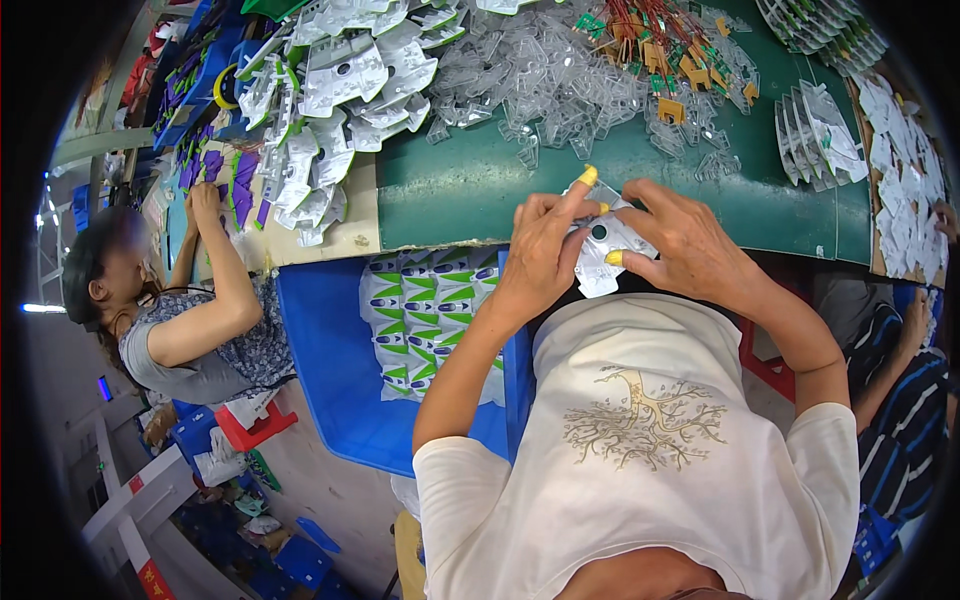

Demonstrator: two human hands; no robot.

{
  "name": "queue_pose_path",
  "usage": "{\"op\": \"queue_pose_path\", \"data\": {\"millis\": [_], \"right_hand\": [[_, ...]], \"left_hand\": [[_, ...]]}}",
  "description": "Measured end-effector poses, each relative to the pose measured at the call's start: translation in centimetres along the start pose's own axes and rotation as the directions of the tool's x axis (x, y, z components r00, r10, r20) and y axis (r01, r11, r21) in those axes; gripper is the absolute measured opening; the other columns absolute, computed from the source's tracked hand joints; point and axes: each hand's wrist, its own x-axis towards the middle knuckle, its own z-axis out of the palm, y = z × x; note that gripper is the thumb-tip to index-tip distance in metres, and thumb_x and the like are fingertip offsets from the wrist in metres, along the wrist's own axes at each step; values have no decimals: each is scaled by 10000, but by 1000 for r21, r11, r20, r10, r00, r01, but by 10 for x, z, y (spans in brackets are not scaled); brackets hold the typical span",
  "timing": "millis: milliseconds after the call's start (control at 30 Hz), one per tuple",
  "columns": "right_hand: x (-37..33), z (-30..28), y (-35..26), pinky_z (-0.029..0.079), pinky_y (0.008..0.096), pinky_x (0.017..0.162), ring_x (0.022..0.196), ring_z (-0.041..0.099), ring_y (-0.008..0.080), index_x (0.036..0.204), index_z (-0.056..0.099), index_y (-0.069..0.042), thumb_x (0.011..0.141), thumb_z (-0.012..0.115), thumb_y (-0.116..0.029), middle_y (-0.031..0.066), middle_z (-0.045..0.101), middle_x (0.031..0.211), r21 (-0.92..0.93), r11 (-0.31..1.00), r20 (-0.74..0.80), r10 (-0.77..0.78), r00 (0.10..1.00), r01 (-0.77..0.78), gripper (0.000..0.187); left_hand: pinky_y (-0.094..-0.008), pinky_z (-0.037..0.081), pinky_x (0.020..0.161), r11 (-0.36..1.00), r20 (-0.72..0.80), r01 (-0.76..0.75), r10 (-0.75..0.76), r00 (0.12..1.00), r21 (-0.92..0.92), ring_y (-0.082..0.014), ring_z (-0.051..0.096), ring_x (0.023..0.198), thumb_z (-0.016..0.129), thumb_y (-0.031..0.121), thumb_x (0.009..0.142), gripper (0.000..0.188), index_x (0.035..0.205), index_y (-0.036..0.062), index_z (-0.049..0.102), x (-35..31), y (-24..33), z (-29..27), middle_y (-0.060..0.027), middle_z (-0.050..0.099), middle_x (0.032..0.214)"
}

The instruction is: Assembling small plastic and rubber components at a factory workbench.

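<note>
At the near edge of the green table, a white plastic shell part (598, 271) with a dark round hole is held between my two hands. My left hand (546, 245) grips its left side, thumb and fingers closed on it. The fingers of my right hand (692, 240) curl over the right side, with the thumb pressed on its face. Yellow covers wrap several of my fingertips. Something clear shows at the shell's top, partly hidden by my fingers. Beyond my hands lies a heap of clear plastic pieces (540, 75).
White-and-green shells (345, 75) are piled at the left. Small green boards with red wires (665, 60) lie at the back. A row of white shells (822, 135) stands at right. The blue bin (325, 330) by my left arm holds packed parts. A co-worker (190, 310) sits left, another right.
</note>
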Motion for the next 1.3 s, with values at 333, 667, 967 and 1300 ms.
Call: {"op": "queue_pose_path", "data": {"millis": [333, 667, 967, 1300], "right_hand": [[-8, -21, -3, 557, 346, 765, 846, 683, 289, 1037, 675, 29, 797, 601, 122, 142, 681, 974, 411, 911, -115, 5, 993, 43, 268], [-26, 27, -12, 535, 348, 633, 736, 657, 234, 945, 696, -41, 683, 705, 30, 83, 662, 894, -59, 990, -271, -142, 952, 130, 271], [-27, 31, -9, 549, 348, 646, 782, 673, 252, 925, 715, -30, 690, 671, 89, 101, 676, 879, 111, 986, -270, -88, 959, 121, 267], [-49, 30, 21, 494, 357, 541, 598, 649, 263, 1082, 587, -53, 850, 648, -43, 120, 656, 728, 449, 844, -255, 435, 864, -292, 239]], "left_hand": [[-397, 407, 865, 993, 113, 16, -30, 993, 117, -267, 563, 935, 650, -87, 785, 733, 1461, 46, 400, 1, 7, -4, -53, 703, 1095], [-397, 387, 876, 997, 50, 54, -57, 997, 63, -269, 531, 938, 611, -79, 816, 720, 1481, 41, 364, -3, 8, 3, -58, 695, 1102], [-398, 371, 884, 996, 37, 78, -79, 996, 32, -276, 524, 981, 542, -111, 817, 703, 1480, 39, 363, -6, 6, 4, -84, 693, 1118], [-408, 401, 934, 996, 30, 67, -69, 997, 60, -310, 528, 995, 519, -83, 875, 615, 1468, 5, 380, -1, 9, 12, -114, 680, 1129]]}}
